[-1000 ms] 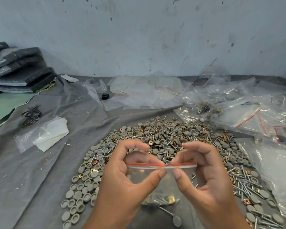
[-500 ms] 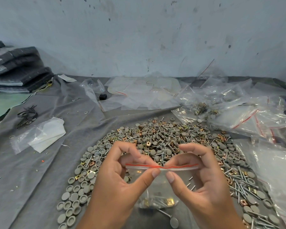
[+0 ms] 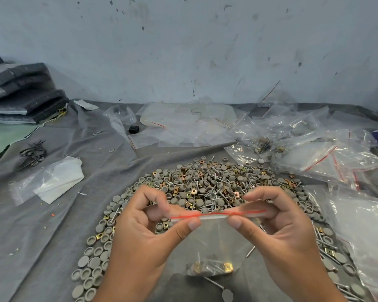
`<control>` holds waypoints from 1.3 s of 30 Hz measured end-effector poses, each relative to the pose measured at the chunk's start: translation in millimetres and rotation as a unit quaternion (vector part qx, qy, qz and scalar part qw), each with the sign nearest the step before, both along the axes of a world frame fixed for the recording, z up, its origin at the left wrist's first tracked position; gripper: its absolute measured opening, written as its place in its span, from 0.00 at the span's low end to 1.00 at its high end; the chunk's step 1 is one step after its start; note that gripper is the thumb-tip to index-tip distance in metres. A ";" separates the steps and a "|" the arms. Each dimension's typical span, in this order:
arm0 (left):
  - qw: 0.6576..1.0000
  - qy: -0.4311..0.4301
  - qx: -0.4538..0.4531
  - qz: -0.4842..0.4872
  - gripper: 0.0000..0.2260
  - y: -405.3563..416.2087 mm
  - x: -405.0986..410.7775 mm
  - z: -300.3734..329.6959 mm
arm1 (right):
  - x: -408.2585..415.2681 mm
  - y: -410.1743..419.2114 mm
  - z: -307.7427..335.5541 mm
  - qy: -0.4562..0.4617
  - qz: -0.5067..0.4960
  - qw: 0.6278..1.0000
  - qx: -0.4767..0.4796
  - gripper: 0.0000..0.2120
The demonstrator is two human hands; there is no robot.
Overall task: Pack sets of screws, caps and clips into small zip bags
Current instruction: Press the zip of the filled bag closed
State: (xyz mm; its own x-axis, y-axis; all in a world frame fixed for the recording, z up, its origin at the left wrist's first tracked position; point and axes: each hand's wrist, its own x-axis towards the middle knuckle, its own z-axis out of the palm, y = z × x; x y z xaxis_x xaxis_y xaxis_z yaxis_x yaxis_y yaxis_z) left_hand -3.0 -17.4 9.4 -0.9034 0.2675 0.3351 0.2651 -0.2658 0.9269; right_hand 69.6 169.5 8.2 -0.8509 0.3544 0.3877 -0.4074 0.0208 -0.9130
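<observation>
A small clear zip bag (image 3: 214, 240) with a red seal line hangs between my hands above the table. Screws, grey caps and brass clips (image 3: 212, 268) lie in its bottom. My left hand (image 3: 144, 236) pinches the left part of the seal strip between thumb and fingers. My right hand (image 3: 279, 232) pinches the right part in the same way. Behind and around the bag spreads a wide heap of loose grey caps, screws and brass clips (image 3: 205, 186) on the grey cloth (image 3: 42, 225).
Filled and empty zip bags (image 3: 314, 149) pile up at the right and back. A flat plastic bag with white sheets (image 3: 50, 182) and black wire ties (image 3: 32, 152) lie at the left. Dark folded stacks (image 3: 20, 92) sit far left by the wall.
The bag's mouth, open a second ago, is now pressed flat along the red line. My thumbs have drawn apart along the seal strip.
</observation>
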 end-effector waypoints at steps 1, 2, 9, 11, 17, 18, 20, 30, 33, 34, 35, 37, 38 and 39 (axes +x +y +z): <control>1.000 -0.017 0.006 -0.005 0.22 -0.5 0.1 1.7 | 1.0 3.7 3.0 -0.012 0.017 1.000 -0.002 0.19; 0.999 -0.033 0.009 -0.010 0.23 -1.5 -0.1 3.4 | 1.9 7.8 5.5 -0.024 0.034 0.999 -0.003 0.19; 0.998 -0.053 -0.003 -0.017 0.24 -3.6 -1.2 9.9 | 3.2 16.1 11.1 -0.017 0.048 0.999 -0.007 0.15; 0.998 -0.052 -0.006 -0.019 0.25 -3.4 -1.7 7.9 | 3.7 15.5 9.0 -0.021 0.034 0.999 0.024 0.16; 0.999 -0.020 -0.009 -0.030 0.23 3.3 -0.5 -2.9 | 2.2 13.3 4.6 -0.012 -0.016 0.988 0.155 0.17; 0.999 -0.018 -0.016 -0.037 0.23 3.6 -0.8 -3.9 | 1.7 13.0 4.7 -0.009 -0.027 0.983 0.181 0.17; 0.998 -0.016 -0.042 -0.044 0.24 2.7 -2.8 -5.7 | 0.8 12.8 6.5 -0.004 -0.041 0.977 0.208 0.16; 0.983 -0.124 -0.017 0.132 0.08 -5.8 -23.6 -6.7 | -79.5 58.7 58.0 -0.023 -0.147 0.981 0.123 0.10; 0.972 -0.181 0.047 0.146 0.06 -12.0 -26.4 -3.9 | -117.7 107.3 82.9 -0.025 -0.268 0.962 0.049 0.08; 0.967 -0.196 0.067 0.148 0.06 -14.1 -27.4 -2.4 | -127.1 126.1 87.2 -0.039 -0.307 0.951 0.022 0.08; 0.963 -0.210 0.080 0.150 0.06 -16.2 -28.0 -0.8 | -133.2 145.0 87.7 -0.061 -0.338 0.939 0.000 0.07; 0.959 -0.225 0.091 0.149 0.06 -20.6 -30.0 0.5 | -132.9 176.8 76.1 -0.144 -0.362 0.921 -0.017 0.08; 0.958 -0.228 0.092 0.150 0.06 -22.3 -31.4 1.1 | -127.6 188.5 65.0 -0.195 -0.356 0.914 -0.008 0.08; 0.957 -0.230 0.092 0.151 0.06 -23.4 -32.2 2.0 | -118.7 197.1 52.3 -0.236 -0.345 0.908 0.009 0.07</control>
State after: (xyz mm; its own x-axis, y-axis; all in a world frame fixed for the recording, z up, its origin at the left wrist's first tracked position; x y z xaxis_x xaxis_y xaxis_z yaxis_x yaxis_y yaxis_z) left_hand -35.1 -40.8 11.3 -0.9934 -0.0550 -0.1007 -0.0694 -0.4114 0.9088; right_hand -49.1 366.6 60.5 -0.5012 0.8640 0.0481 0.1460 0.1392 -0.9794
